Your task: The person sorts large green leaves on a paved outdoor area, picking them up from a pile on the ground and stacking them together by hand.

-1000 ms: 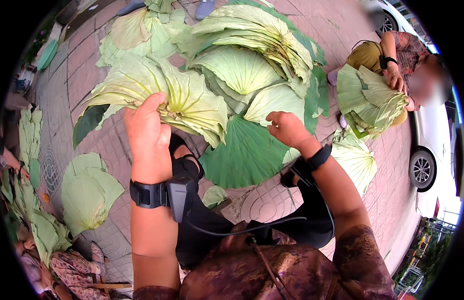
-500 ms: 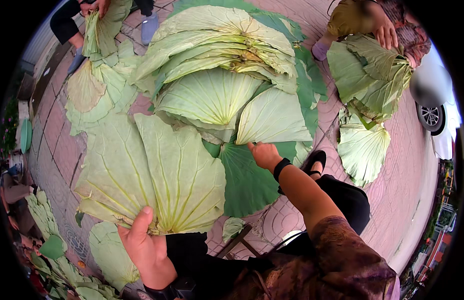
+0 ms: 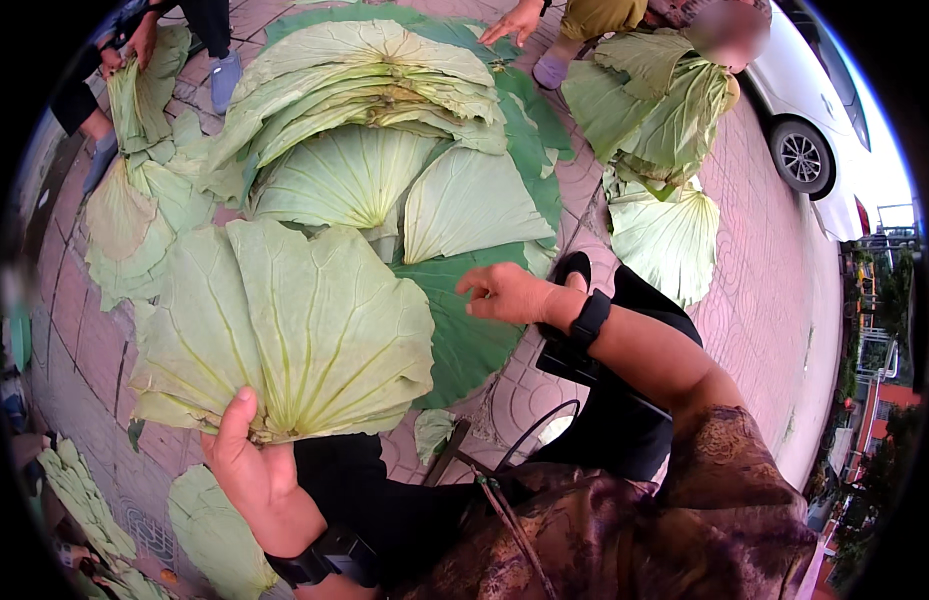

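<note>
My left hand [image 3: 259, 480] pinches a fan-shaped bunch of pale lotus leaves [image 3: 314, 330] at its gathered lower edge, thumb on top. The leaves spread out away from me. My right hand [image 3: 509, 293] hovers over a dark green lotus leaf [image 3: 464, 345], fingers loosely bent and apart, with nothing in them. Just beyond it lies a single folded leaf [image 3: 474, 210], beside another pale fan-shaped leaf [image 3: 349, 180]. Behind these rises a thick pile of folded lotus leaves [image 3: 364, 85], lying on larger green leaves.
At the top left a person's hands [image 3: 139, 45] hold folded leaves. Another person at the top right has a leaf bunch [image 3: 644, 105]; a hand [image 3: 512, 22] reaches toward the pile. More leaves [image 3: 219, 530] lie on the pink paving [image 3: 774, 300]. A white car [image 3: 814, 100] stands at right.
My right hand has let go of the folded leaf's edge and drawn back toward me. My left hand still holds its bunch. A co-worker's hand now reaches toward the pile. The view has shifted right.
</note>
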The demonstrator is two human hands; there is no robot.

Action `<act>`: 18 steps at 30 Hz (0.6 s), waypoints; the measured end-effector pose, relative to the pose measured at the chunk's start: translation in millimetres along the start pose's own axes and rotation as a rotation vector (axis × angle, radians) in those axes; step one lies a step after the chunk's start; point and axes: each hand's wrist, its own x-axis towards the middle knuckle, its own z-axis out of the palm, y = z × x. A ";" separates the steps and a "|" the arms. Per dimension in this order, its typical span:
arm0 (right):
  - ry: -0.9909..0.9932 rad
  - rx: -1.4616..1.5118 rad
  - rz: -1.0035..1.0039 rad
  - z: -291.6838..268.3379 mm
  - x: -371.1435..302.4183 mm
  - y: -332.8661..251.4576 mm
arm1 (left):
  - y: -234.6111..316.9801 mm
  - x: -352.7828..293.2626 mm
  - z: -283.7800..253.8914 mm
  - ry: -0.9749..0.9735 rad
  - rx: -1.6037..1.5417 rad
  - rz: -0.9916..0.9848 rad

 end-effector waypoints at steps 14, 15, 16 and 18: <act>0.020 -0.221 1.147 24.9 -434.0 66.2 | -13.6 36.0 -35.7 -0.083 -0.033 -0.207; -0.109 -0.109 1.166 64.2 -460.0 65.6 | -15.3 39.5 -35.6 -0.096 -0.015 -0.216; -0.255 0.040 1.208 101.0 -481.5 62.2 | -17.5 43.1 -35.1 -0.100 -0.008 -0.222; -0.310 0.688 1.415 166.9 -517.9 47.2 | -21.9 50.4 -32.4 -0.094 -0.012 -0.269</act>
